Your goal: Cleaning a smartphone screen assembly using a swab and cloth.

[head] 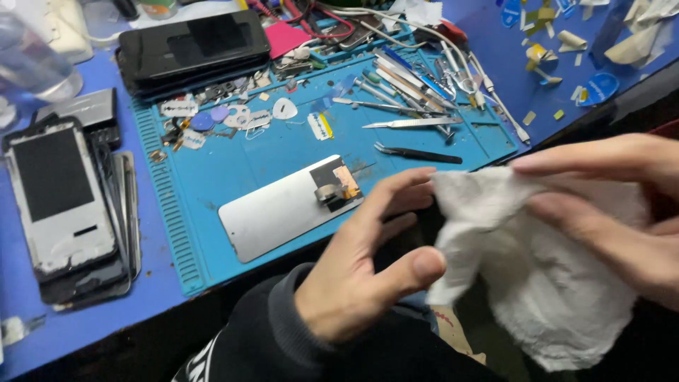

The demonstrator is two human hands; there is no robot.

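My left hand (368, 262) and my right hand (608, 205) both grip a white cloth (537, 283) over my lap, below the desk's front edge. The left pinches the cloth's left edge between thumb and fingers. The right holds its upper right part, fingers laid across it. A thin dark object seems to lie between the left fingers and the cloth, mostly hidden. On the blue work mat (233, 170) just left of my left hand lies a silver phone back panel (279, 209) with exposed parts at its top end.
Black tweezers (417, 153), a scalpel-like blade (414, 124) and several metal tools (417, 81) lie at the mat's right. Small parts and picks (233, 117) sit at upper left. A stack of phone screens (64, 205) stands left, dark phones (191, 49) behind.
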